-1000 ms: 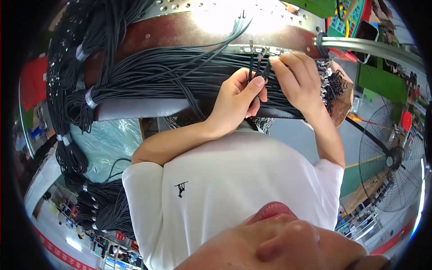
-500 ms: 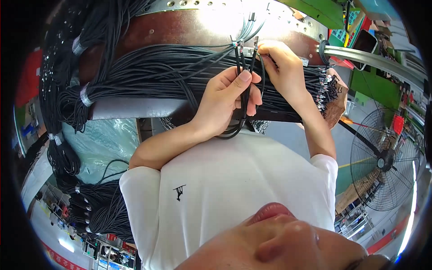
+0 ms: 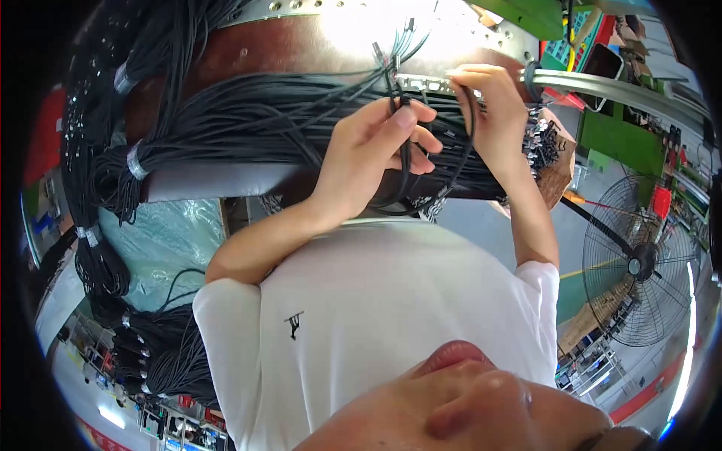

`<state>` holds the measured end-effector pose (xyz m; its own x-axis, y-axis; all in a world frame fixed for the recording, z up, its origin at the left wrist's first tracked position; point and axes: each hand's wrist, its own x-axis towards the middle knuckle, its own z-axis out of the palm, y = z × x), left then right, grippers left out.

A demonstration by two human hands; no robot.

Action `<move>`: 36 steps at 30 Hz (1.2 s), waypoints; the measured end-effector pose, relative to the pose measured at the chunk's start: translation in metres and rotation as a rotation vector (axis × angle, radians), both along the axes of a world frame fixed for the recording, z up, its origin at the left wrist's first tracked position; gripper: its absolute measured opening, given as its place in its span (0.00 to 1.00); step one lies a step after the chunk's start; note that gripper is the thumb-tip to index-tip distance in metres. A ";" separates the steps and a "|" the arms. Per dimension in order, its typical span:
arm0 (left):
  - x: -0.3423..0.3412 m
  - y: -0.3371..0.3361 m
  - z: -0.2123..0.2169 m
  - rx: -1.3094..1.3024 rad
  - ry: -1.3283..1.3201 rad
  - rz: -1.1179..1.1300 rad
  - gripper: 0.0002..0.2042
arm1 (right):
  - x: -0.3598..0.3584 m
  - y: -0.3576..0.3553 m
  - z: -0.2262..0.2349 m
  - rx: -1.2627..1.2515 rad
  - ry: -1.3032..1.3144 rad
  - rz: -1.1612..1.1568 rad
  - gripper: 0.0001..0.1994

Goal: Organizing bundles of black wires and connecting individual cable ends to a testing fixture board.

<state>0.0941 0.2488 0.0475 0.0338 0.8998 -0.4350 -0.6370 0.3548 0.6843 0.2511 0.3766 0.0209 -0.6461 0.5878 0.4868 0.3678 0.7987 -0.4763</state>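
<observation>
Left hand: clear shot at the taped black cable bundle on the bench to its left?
Probably not right away: the left hand is already gripping thin black cables. Otherwise the taped bundle lies uncovered, nothing between.

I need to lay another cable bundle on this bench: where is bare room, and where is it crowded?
Bare brown bench top lies above the black cable bundles, below the perforated metal rail. It is crowded where the left hand and right hand grip cables, and by the connector ends.

Cable bundle (image 3: 248, 128) on table (image 3: 301, 45)
</observation>
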 end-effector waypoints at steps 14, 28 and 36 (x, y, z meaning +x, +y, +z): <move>0.004 0.011 -0.010 -0.016 -0.161 -0.152 0.13 | -0.002 0.011 -0.002 -0.071 -0.196 0.120 0.10; -0.015 0.021 0.026 0.177 0.282 -0.202 0.21 | 0.030 0.015 -0.014 -0.284 -0.033 -0.021 0.06; 0.006 0.033 0.012 0.002 0.032 -0.451 0.20 | 0.031 0.020 -0.002 -0.164 -0.127 0.003 0.07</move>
<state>0.0999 0.2821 0.0590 0.4089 0.7993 -0.4403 -0.3977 0.5904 0.7023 0.2825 0.3971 0.0192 -0.6983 0.6504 0.2989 0.4308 0.7154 -0.5501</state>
